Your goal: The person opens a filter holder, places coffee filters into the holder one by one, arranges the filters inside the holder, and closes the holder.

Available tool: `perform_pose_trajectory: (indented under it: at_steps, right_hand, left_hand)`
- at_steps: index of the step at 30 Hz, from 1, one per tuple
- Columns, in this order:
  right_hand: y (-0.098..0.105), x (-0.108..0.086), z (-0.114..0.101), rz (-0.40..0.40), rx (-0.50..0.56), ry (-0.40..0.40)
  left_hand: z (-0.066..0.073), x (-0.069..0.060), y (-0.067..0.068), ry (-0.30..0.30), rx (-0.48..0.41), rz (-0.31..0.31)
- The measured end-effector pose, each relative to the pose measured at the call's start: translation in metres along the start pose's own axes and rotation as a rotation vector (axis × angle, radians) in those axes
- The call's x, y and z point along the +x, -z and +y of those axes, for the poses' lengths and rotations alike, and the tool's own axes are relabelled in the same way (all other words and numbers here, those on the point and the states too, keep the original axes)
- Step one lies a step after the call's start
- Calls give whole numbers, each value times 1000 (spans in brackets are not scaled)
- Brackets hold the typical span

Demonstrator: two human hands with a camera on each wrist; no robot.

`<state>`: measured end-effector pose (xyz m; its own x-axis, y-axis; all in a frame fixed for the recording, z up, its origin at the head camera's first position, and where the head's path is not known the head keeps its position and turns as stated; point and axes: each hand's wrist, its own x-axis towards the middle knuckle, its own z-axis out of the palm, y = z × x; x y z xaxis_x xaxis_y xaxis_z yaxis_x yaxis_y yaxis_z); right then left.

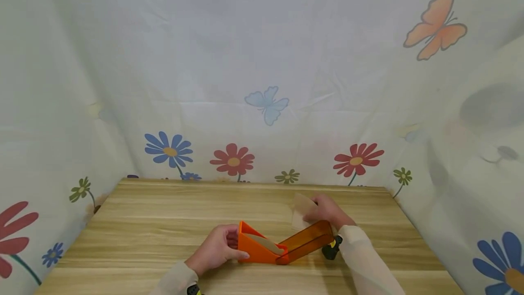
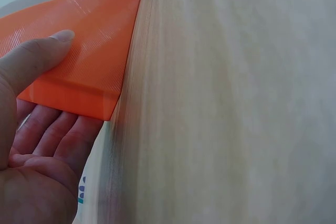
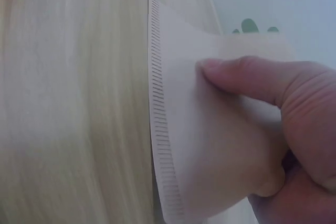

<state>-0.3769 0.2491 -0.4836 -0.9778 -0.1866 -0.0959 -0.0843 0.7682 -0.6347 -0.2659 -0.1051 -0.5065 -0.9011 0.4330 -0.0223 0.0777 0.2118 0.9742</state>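
Note:
At the middle of the table's near side stands an orange coffee filter holder [image 1: 257, 252], its see-through amber lid [image 1: 308, 241] swung out to the right. Light-coloured filter paper [image 1: 267, 243] shows inside it. My left hand [image 1: 220, 246] grips the holder's left end. In the left wrist view the thumb [image 2: 39, 59] lies on the holder's flat side, with the fingers round the end. Beyond the lid, my right hand [image 1: 326, 212] pinches tan coffee filters [image 3: 181, 114]. Their crimped edge faces the table in the right wrist view. How many there are I cannot tell.
Everything is on a wood-grain table [image 1: 172, 213]. A white curtain [image 1: 204, 58] printed with flowers and butterflies hangs behind and at both sides. A dark wrist strap [image 1: 330, 248] sits on the right wrist, close to the open lid.

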Motion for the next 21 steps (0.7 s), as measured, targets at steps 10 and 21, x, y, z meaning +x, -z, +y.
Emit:
perform_pose_trajectory:
  at_steps: [10,21]
  right_hand:
    - [13,-8,11,-46,106,53]
    - [26,-22,-2,-19,73,17]
  left_hand:
    - [-2,0,-1,-8,14,3]
    - [-3,-1,-1,-11,16,-2]
